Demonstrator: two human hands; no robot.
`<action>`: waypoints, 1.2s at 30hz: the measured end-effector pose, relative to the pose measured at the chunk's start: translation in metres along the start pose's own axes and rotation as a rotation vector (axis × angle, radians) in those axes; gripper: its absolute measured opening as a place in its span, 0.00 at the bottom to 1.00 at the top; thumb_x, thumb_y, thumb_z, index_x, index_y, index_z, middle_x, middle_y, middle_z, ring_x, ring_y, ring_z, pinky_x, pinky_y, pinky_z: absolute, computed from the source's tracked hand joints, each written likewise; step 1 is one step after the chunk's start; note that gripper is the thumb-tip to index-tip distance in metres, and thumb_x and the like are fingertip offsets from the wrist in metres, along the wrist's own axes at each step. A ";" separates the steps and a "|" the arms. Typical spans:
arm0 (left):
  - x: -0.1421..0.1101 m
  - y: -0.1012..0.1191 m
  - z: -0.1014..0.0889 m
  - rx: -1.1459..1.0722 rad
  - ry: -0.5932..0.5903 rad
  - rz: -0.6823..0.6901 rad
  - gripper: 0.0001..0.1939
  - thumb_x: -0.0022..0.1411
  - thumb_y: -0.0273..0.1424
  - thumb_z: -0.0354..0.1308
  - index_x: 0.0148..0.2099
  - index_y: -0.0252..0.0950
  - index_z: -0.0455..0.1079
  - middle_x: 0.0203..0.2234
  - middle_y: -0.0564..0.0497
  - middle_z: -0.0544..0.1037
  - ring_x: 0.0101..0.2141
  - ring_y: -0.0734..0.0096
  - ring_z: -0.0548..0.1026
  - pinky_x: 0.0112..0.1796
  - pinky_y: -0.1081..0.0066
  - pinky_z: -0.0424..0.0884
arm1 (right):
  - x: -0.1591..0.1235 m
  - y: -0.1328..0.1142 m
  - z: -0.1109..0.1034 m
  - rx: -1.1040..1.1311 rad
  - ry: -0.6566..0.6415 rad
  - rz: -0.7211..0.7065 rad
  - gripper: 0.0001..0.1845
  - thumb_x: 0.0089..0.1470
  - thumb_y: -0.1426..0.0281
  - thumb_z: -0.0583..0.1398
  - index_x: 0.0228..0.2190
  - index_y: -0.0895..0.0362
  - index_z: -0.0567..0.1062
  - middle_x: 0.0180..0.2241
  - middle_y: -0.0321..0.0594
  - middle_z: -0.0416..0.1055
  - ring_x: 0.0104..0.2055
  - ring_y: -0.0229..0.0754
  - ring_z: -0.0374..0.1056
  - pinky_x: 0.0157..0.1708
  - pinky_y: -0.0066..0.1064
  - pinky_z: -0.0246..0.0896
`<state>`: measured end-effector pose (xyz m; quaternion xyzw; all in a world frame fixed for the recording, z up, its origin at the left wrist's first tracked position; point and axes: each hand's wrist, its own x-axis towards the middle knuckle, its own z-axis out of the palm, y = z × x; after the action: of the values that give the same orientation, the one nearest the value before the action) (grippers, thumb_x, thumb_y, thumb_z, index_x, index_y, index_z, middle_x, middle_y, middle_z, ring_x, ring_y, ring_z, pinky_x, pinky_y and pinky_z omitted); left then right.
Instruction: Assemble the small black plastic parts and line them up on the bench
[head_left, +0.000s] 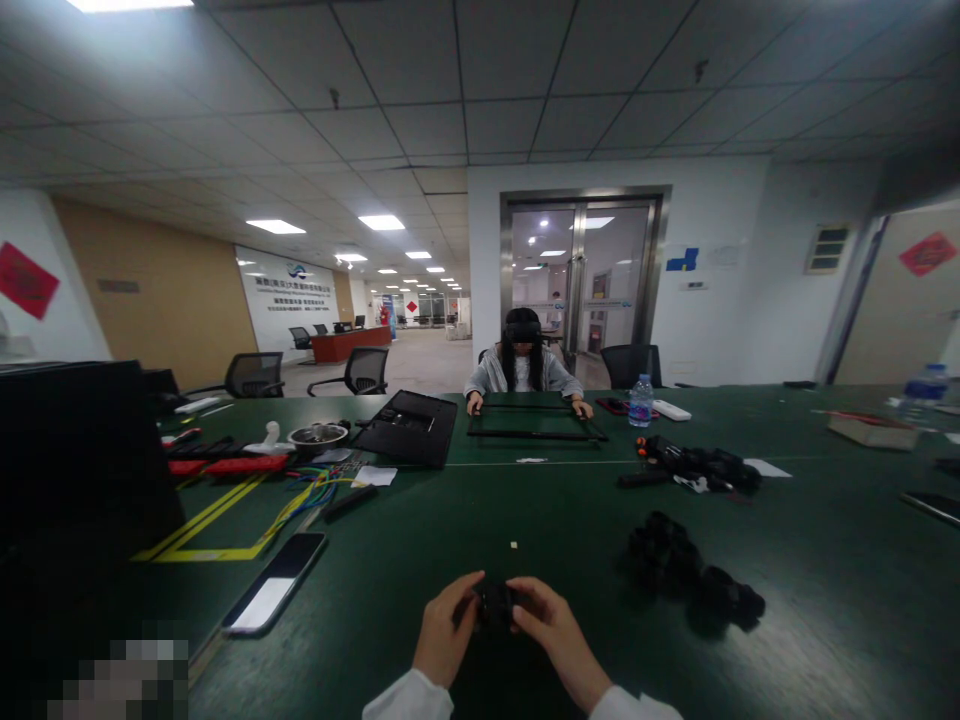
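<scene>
Both my hands are low at the front of the green table (525, 500), closed together round a small black part (496, 603). My left hand (444, 632) grips its left side with curled fingers. My right hand (551, 635) pinches its right side. White sleeves cover both wrists. Just to the right of my hands lies a heap of similar small black parts (690, 575). A tiny pale bit (514, 545) lies on the table a little beyond my hands.
A phone (274, 595) lies to my left by yellow floor-tape lines (202, 525). Coloured wires (315, 490), a metal bowl (319, 435), a black tray (409, 425) and more black items (697, 465) lie further back. A person across the table holds a black frame (532, 420) beside a water bottle (640, 400).
</scene>
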<state>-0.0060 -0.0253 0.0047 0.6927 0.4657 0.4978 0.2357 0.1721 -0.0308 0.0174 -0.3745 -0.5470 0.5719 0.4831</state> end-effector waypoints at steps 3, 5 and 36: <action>-0.001 0.002 0.001 -0.028 -0.067 -0.045 0.15 0.55 0.33 0.48 0.44 0.38 0.68 0.31 0.49 0.75 0.25 0.72 0.73 0.29 0.74 0.71 | -0.001 -0.003 0.001 0.006 0.009 0.002 0.17 0.39 0.63 0.61 0.35 0.55 0.71 0.36 0.40 0.68 0.38 0.46 0.65 0.35 0.36 0.62; -0.002 0.005 0.001 -0.050 -0.095 -0.073 0.15 0.55 0.33 0.47 0.43 0.36 0.68 0.27 0.50 0.75 0.21 0.74 0.71 0.25 0.76 0.70 | -0.001 -0.004 0.001 0.010 0.008 0.010 0.18 0.39 0.63 0.60 0.35 0.55 0.70 0.37 0.40 0.68 0.38 0.46 0.65 0.35 0.36 0.62; -0.002 0.019 0.000 -0.034 -0.048 -0.046 0.17 0.53 0.39 0.52 0.43 0.36 0.65 0.36 0.45 0.71 0.36 0.64 0.70 0.36 0.67 0.68 | 0.000 -0.001 0.000 0.031 -0.023 -0.005 0.16 0.42 0.64 0.60 0.35 0.56 0.70 0.34 0.39 0.67 0.31 0.40 0.65 0.33 0.34 0.61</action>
<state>0.0020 -0.0355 0.0190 0.6893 0.4672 0.4833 0.2700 0.1718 -0.0313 0.0180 -0.3590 -0.5446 0.5834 0.4838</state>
